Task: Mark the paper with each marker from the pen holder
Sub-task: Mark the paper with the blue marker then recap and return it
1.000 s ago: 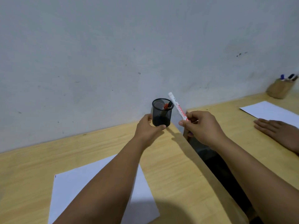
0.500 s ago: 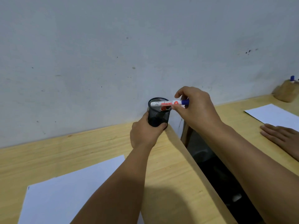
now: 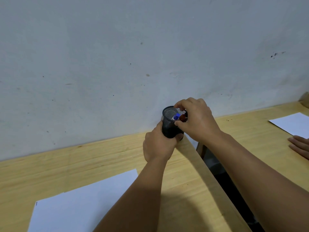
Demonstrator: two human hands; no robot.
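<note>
While the wooden desk [image 3: 100, 158] runs along a pale wall, a white sheet of paper [image 3: 80, 205] lies flat on its near left part, with a small dark mark at its left corner. Farther right and toward the wall, the left hand [image 3: 158, 146] is wrapped around the lower body of the black mesh pen holder [image 3: 170, 126], which stands at the far right corner of this desk, close to the wall. Inside the holder, a blue-capped marker [image 3: 175, 117] and a red-capped marker [image 3: 183, 117] show side by side, their tops near the right side of the rim. The right hand [image 3: 197, 119] comes over the holder's right rim with its fingers curled down at the two caps; whether it is pinching either marker I cannot tell, since the fingertips are blurred and overlap the caps. Right of the desk edge a dark gap opens, and beyond it stands a second wooden desk [image 3: 247, 129]. On that desk lies another white sheet [image 3: 292, 124], and another person's hand [image 3: 300, 146] rests flat at the right edge of the view, just near of that sheet.
</note>
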